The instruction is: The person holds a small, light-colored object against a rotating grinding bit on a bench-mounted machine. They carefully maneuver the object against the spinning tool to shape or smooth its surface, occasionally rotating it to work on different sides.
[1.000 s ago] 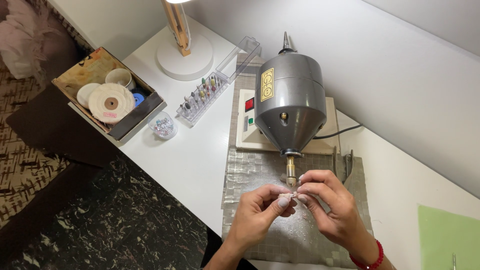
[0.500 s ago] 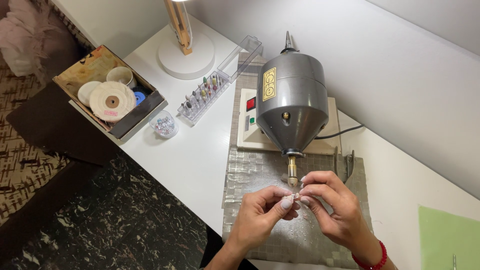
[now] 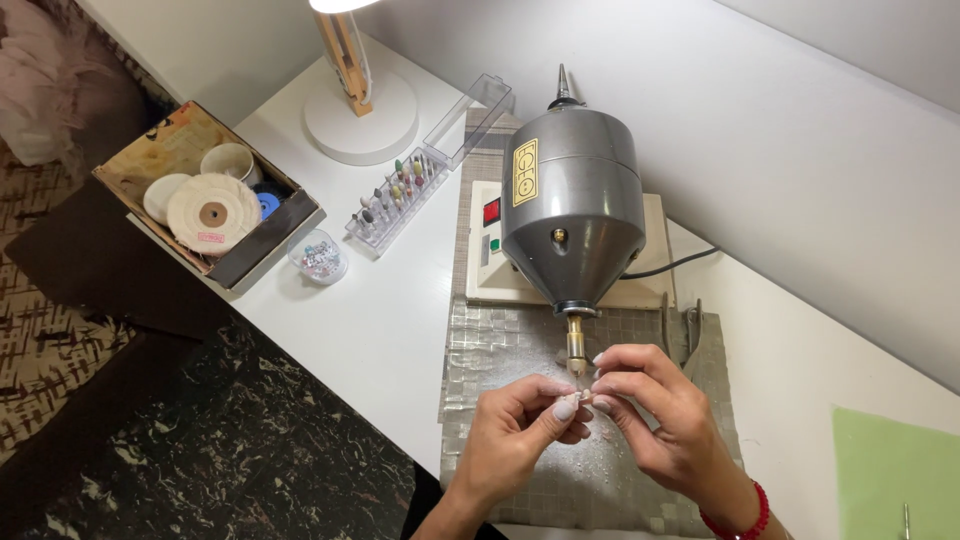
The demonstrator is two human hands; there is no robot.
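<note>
Silver woven matting [image 3: 500, 350] covers the near middle of the white table [image 3: 390, 320], and both hands work above it. The left hand [image 3: 515, 440] comes up from the near edge with its fingers [image 3: 565, 408] pinched shut on a small pale piece [image 3: 585, 400], thumb and forefinger meeting at the tip. The right hand [image 3: 665, 425], wearing a red bead bracelet [image 3: 740, 520] at the wrist, closes its fingers [image 3: 612, 385] on the same piece from the right side, so the two hands touch at the fingertips. What exactly the piece is cannot be told; it is mostly hidden by the nails. It sits just under the brass spindle [image 3: 576, 345] that sticks out toward the near side from a grey polishing motor [image 3: 572, 210]. Fine white dust [image 3: 590, 455] lies on the matting under the hands.

Behind the motor stands a cream base with a red switch [image 3: 491, 210]. Left of it a clear plastic case [image 3: 400, 195] holds rows of small burs, its lid propped open. Near that sits a small round clear jar [image 3: 317, 256]. Farther left an open cardboard box [image 3: 205, 200] holds cloth buffing wheels [image 3: 212, 213]. At the far side stands a lamp's round white foot [image 3: 362, 125] with a wooden stem. A pale green sheet [image 3: 895, 470] lies at the near right.
</note>
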